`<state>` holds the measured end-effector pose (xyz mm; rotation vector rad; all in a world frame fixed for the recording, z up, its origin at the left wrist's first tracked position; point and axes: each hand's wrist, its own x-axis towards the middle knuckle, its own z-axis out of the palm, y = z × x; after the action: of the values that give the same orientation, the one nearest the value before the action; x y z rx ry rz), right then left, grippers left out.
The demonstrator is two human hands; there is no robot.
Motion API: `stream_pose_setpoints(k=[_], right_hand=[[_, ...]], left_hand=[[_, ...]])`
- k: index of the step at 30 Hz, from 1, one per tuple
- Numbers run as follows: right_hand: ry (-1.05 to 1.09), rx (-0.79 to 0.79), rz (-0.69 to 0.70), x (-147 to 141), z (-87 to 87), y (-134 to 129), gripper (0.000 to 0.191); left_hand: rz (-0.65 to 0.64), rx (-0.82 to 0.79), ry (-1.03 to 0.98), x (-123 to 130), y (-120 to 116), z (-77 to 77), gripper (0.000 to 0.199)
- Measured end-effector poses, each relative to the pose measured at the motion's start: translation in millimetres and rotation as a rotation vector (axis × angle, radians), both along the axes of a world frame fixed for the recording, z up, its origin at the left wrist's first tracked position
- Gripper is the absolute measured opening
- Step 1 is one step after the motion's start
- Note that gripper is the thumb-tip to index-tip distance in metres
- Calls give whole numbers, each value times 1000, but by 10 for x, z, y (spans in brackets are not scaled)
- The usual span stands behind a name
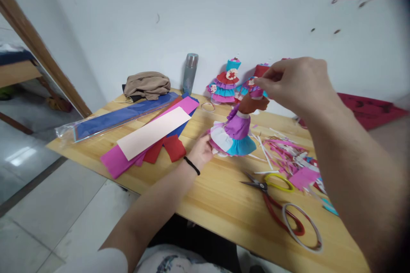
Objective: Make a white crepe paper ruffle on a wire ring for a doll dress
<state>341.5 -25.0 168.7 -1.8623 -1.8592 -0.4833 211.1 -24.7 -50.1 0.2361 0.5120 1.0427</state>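
A small layered crepe-paper dress (238,128) in purple, white and blue, with a brown-red top piece, is held upright above the wooden table (205,196). My left hand (202,148), a black band at its wrist, grips the skirt's lower left edge, its fingers partly hidden behind the paper. Over the top of the dress is my right hand (288,79), thumb and fingertips pinched together at the brown-red piece (254,104). Scissors (262,186) with yellow and red handles lie open below the dress, a roll of tape (303,227) over the red handle.
Two finished-looking paper dresses (226,85) stand by the wall beside a grey flask (190,73). Paper strips (153,133), a wrapped blue sheet (121,117) and brown cloth (147,85) lie left. Paper scraps (297,160) are heaped right.
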Motion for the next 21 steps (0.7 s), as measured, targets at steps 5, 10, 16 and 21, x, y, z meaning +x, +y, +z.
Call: stream_pose_setpoints(k=[5,10,16,21], right_hand=[[26,-7,-1,22,4,9,5],[56,35,-2,39,-12,-5,7],[77,53,62,54,-9,-44,8],[88,89,93,92,-5,-49,11]], left_hand=[[-6,-19,-41,14,-47,57,22],[-5,-85,-35,-3,-77,72,20],[-63,-141,3,-22,-59,51,18],[-66,-175,-20,-16,-61,92,13]])
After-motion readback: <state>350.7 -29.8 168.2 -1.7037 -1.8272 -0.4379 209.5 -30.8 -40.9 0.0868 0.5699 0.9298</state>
